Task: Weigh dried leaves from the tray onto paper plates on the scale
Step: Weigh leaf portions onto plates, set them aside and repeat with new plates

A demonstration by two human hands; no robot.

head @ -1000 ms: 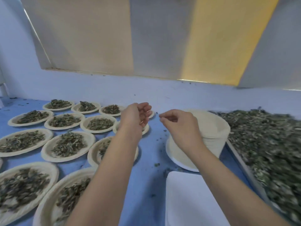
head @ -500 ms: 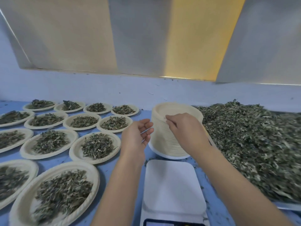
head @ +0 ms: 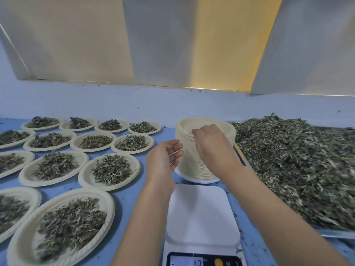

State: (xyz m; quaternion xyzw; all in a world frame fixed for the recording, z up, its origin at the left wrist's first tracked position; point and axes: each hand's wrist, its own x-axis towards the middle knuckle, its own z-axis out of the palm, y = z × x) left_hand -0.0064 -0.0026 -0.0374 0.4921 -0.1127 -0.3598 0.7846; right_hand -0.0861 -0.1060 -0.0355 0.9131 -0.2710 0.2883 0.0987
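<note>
On the surface (head: 124, 196), the plate stack (head: 192, 162) was pinched at its top by the right hand (head: 213, 144); the left hand (head: 163, 160) was held loosely curled alongside. The tray (head: 335, 233) was heaped with dried leaves (head: 288, 160).

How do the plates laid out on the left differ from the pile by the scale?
The laid-out plates lie singly, each holding dried leaves; the stacked plates nest in one tall pile, the top one empty. The right hand pinches only at the pile. Both are pale paper plates.
</note>
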